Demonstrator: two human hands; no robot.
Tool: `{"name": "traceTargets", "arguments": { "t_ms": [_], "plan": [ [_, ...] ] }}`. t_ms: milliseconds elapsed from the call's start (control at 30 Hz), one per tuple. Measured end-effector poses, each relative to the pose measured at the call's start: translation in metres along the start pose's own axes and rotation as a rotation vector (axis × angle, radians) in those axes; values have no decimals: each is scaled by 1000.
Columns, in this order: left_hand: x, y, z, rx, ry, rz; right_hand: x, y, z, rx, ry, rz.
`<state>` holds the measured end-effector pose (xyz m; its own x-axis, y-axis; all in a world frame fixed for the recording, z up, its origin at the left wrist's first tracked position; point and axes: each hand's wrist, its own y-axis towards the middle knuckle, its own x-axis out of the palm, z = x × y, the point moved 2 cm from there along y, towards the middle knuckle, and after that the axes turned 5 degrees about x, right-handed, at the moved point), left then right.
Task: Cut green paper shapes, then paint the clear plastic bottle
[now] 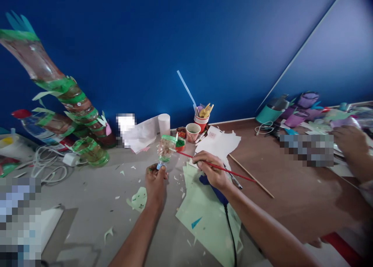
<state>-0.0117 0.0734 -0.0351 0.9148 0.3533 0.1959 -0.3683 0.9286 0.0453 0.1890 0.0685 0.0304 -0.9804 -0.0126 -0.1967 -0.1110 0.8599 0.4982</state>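
Observation:
My left hand [156,174] is closed around the blue-capped neck of a cut plastic bottle top [167,145], holding it cap down above the table. The bottle piece is painted brown with green bands. Between the fingers of my right hand [212,168] is a paintbrush [230,173] with a long red handle. Its tip is at the right side of the bottle piece; whether it touches, I cannot tell. Just behind are a small container of green paint [180,144] and one of reddish-brown paint [181,132]. A patterned paper cup [193,133] stands beside them.
Under my right forearm lie light green paper sheets [194,206] and a dark blue tool [218,193] with a black cord. A wooden stick [253,177] lies to the right. Painted bottle towers [84,107] lean at left. Another person's hand [351,144] is at far right.

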Motion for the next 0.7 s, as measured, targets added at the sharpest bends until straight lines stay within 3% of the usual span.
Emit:
{"name": "traceTargets", "arguments": {
  "t_ms": [200, 367, 567, 700],
  "plan": [
    [1, 0, -1, -37, -32, 16, 3, 0, 8, 179, 151, 11],
    [-1, 1, -4, -67, -38, 30, 3, 3, 21, 204, 319, 204],
    [-2, 1, -7, -69, -64, 30, 4, 4, 22, 217, 314, 112],
    [-2, 2, -10, -73, -74, 7, 1, 5, 21, 207, 273, 156]
  ]
}}
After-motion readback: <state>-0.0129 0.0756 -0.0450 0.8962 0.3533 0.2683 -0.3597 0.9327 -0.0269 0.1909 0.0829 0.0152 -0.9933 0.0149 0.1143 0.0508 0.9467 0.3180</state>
